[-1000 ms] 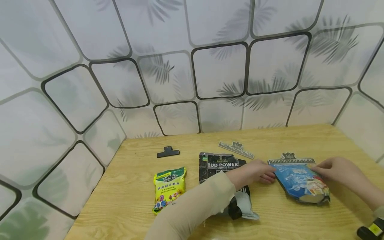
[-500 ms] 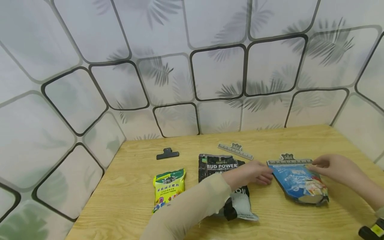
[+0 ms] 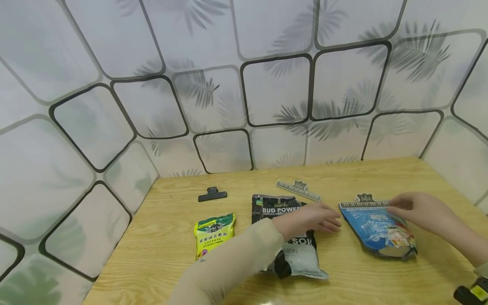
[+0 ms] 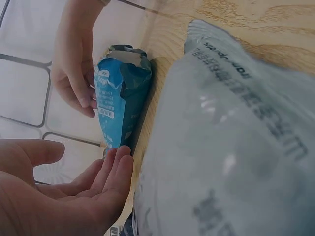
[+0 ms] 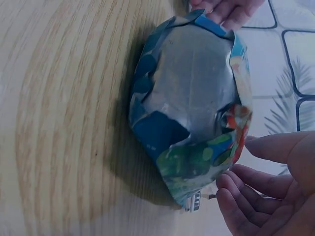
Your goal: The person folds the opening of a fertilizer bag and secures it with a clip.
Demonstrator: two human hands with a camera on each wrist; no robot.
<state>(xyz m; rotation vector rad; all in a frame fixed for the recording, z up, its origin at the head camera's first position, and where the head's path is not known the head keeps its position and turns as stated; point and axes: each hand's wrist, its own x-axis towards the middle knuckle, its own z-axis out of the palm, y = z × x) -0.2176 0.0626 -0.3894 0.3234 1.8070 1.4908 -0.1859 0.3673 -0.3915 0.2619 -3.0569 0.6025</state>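
On the right of the table lies a blue bag [image 3: 375, 228] with a printed picture, its top edge in a piano-key-patterned clip [image 3: 358, 204]. My right hand [image 3: 415, 207] is at the clip's right end, fingers loosely bent; in the right wrist view its thumb [image 5: 273, 147] and fingers lie apart beside the bag. Whether they touch it I cannot tell. My left hand [image 3: 310, 218] hovers over the black-and-white "BUD POWER" soil bag [image 3: 305, 258], fingers extended and holding nothing. In the left wrist view, that palm [image 4: 69, 201] is open, with the blue bag [image 4: 113, 93] beyond.
A yellow-green fertilizer bag [image 3: 215, 233] lies left of the soil bag. Behind them are a black clip [image 3: 212, 194] and a second piano-patterned clip [image 3: 299, 190]. A patterned wall covering [image 3: 278, 93] borders the wooden table [image 3: 160, 241] at the back and sides.
My left hand has let go of the blue bag's left corner and drawn left. My right hand has moved from the bag's right edge up and left to the clip's right end.
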